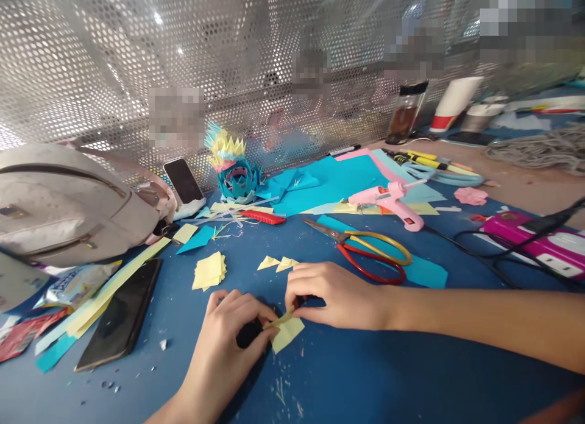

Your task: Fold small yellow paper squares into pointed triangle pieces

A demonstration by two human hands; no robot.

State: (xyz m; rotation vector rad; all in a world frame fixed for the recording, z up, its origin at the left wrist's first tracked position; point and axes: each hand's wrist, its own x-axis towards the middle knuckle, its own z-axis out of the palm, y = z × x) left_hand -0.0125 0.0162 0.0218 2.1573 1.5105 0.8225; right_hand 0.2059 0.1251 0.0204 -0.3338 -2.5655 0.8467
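A small pale yellow paper square (289, 334) is pinched at its upper edge by my left hand (233, 332) and my right hand (331, 295). That edge is bent upward between the fingertips, while the lower part hangs flat near the table. Beyond my hands lie folded yellow paper triangles (276, 264), close to my right knuckles. To the left is a loose stack of yellow paper squares (209, 270). Scissors (361, 247) with red and yellow handles rest partly on a blue paper strip (427, 270), past my right hand.
A pink glue gun (388, 201) lies at the right, its cord running toward a magenta power strip (539, 241). Further back are a red cutter (264, 217), blue paper sheets (338, 180) and a spiky paper model (235, 168). Phones (121, 317) and a bag (68, 198) occupy the left.
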